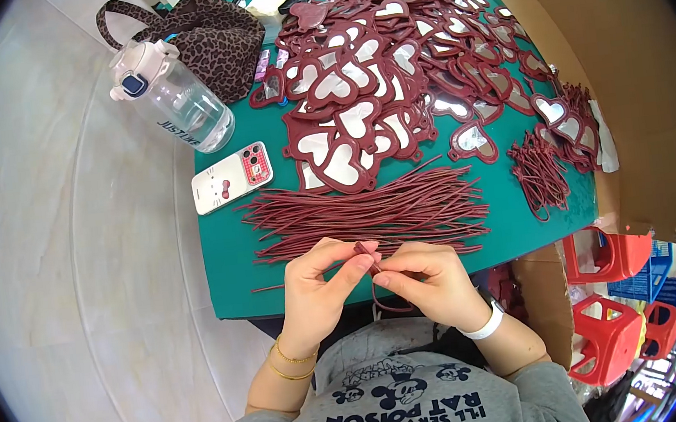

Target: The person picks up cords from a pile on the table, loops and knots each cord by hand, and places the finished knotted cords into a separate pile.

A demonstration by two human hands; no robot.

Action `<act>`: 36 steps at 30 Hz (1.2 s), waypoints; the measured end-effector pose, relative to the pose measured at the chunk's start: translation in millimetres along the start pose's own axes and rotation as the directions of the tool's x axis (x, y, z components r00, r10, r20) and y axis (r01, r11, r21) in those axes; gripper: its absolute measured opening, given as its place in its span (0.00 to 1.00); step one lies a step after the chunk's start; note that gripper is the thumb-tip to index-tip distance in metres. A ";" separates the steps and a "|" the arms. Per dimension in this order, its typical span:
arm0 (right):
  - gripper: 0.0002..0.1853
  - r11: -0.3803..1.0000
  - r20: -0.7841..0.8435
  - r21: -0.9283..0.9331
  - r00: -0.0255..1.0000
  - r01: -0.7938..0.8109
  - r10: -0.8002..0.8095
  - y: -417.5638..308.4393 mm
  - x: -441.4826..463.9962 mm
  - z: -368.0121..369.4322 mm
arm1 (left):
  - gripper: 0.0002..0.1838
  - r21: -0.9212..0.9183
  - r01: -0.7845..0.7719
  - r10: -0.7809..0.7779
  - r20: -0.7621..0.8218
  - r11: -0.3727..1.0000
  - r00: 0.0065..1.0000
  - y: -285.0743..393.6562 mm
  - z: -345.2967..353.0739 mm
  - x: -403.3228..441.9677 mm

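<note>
Between my two hands, near the table's front edge, is a dark red cord (379, 299), part of it hanging down in a loop. My left hand (321, 283) pinches it between thumb and forefinger, and a short end sticks up past the fingertips. Close beside it, my right hand (432, 279) pinches the same cord; whether there is a knot there is hidden by the fingers. Just beyond my hands lies a wide bundle of straight dark red cords (363, 215). Farther back is a large heap of dark red heart-framed pieces (341, 165) with white or shiny heart centres.
At the left stand a phone (216, 184), a clear water bottle (187, 103) and a leopard-print bag (213, 39). Looped, tied cords (538, 173) are piled at the right of the green table (232, 263). A cardboard sheet (627, 57) borders that side, with red stools (607, 339) below.
</note>
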State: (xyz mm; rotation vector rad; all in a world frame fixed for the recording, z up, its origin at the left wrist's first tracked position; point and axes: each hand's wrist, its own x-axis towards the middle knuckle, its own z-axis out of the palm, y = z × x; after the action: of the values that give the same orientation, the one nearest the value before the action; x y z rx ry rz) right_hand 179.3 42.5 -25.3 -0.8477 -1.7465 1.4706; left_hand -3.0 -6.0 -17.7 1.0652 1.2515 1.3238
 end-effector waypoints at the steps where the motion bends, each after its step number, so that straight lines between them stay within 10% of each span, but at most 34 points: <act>1: 0.07 1.000 -0.003 0.004 1.000 -0.001 0.001 0.7 0.2 0.2 | 0.07 -0.002 -0.003 0.003 0.006 1.000 1.000 -0.2 -0.6 -0.1; 18: 0.10 0.991 -0.048 -0.031 0.991 0.127 -0.128 8.4 2.9 4.2 | 0.07 0.034 -0.097 0.096 0.016 0.995 0.995 -5.6 6.4 -4.5; 21: 0.13 0.956 0.015 0.275 0.994 -0.105 0.105 6.4 3.1 7.9 | 0.09 -0.166 -0.103 0.092 -0.068 0.981 0.993 -7.8 15.6 -8.6; 26: 0.10 0.934 0.107 0.252 0.967 -0.253 0.232 -6.0 8.8 -1.1 | 0.11 -0.231 -0.107 0.082 -0.118 0.967 0.990 -11.0 15.8 -13.6; 30: 0.07 0.999 0.179 -0.019 0.983 -0.035 0.038 -14.1 21.9 -24.6 | 0.13 0.181 -0.097 0.115 -0.095 0.979 0.989 16.2 3.6 -8.7; 33: 0.06 0.945 0.259 -0.284 0.962 0.160 -0.086 -31.8 29.8 -35.9 | 0.16 0.667 -0.432 0.363 0.251 0.607 0.897 49.3 -10.1 3.5; 36: 0.06 0.872 0.313 -0.422 0.943 0.246 -0.114 -48.0 35.4 -43.0 | 0.15 0.743 -0.497 0.267 0.419 0.448 0.868 68.9 -15.9 11.9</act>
State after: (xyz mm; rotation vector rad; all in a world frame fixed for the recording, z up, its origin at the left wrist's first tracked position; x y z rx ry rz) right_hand 193.5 88.1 30.6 -0.6961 -2.3772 1.1052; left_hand -26.0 5.0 49.3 2.2654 1.5366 0.7883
